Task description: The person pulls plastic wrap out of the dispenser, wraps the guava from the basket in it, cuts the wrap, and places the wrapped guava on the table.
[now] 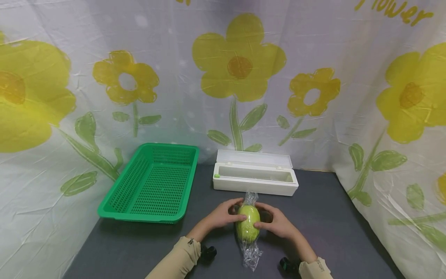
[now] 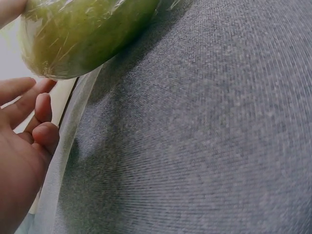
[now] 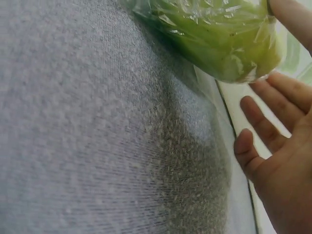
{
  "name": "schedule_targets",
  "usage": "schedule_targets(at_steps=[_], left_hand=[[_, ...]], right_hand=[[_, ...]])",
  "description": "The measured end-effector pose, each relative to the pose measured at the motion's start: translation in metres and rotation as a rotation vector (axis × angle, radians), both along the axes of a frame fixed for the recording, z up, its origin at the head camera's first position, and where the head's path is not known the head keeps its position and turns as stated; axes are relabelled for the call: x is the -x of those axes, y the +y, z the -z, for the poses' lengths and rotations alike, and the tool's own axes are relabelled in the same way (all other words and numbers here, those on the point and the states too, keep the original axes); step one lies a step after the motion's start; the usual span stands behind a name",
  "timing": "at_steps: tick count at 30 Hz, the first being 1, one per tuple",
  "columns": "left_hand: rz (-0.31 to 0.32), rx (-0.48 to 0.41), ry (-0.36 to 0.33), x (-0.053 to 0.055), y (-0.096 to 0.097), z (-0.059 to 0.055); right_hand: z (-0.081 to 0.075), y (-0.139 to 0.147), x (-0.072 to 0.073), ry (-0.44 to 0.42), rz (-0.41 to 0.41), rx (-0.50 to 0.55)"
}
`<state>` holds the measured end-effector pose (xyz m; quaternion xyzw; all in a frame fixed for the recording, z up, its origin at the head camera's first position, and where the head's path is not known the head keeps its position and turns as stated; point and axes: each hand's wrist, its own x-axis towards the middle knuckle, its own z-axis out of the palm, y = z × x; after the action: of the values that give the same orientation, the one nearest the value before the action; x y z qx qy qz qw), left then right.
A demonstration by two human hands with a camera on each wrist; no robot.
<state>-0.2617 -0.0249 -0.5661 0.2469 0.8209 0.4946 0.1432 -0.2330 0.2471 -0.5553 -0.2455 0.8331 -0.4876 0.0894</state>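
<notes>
A yellow-green oval fruit (image 1: 248,224), wrapped in clear cling film, is held between the two hands just in front of the white box. Twisted film sticks out at its far end, and a loose film tail (image 1: 251,256) trails at the near end. My left hand (image 1: 223,214) holds the fruit from the left, its thumb on top and its fingers by the far end. From the right, my right hand (image 1: 277,223) grips it the same way. Both wrist views show the fruit's wrapped underside (image 2: 83,39) above the cloth, with the lower fingers spread off it.
Behind the hands stands a long white cling film box (image 1: 256,186) with its lid raised and a small green tab at its left. A green plastic basket (image 1: 148,217) sits at the left. Dark grey cloth (image 1: 334,228) covers the table; a flower-printed curtain (image 1: 181,116) surrounds it.
</notes>
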Motion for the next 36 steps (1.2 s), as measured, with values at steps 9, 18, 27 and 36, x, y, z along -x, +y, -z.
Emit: schedule_targets(at_steps=[9, 18, 27, 36], left_hand=[[0.016, -0.061, 0.074, 0.000, -0.001, 0.001], [0.009, -0.115, 0.132, -0.003, -0.001, -0.001], [0.083, -0.052, 0.246, 0.001, -0.005, -0.005], [0.093, 0.119, 0.453, -0.002, -0.007, -0.012]], right_hand=[[-0.003, -0.006, -0.002, 0.109, 0.051, 0.029], [-0.004, -0.005, 0.001, 0.138, 0.021, -0.036], [-0.014, -0.010, -0.007, 0.321, 0.003, -0.093], [-0.020, -0.013, -0.014, 0.348, 0.045, -0.121]])
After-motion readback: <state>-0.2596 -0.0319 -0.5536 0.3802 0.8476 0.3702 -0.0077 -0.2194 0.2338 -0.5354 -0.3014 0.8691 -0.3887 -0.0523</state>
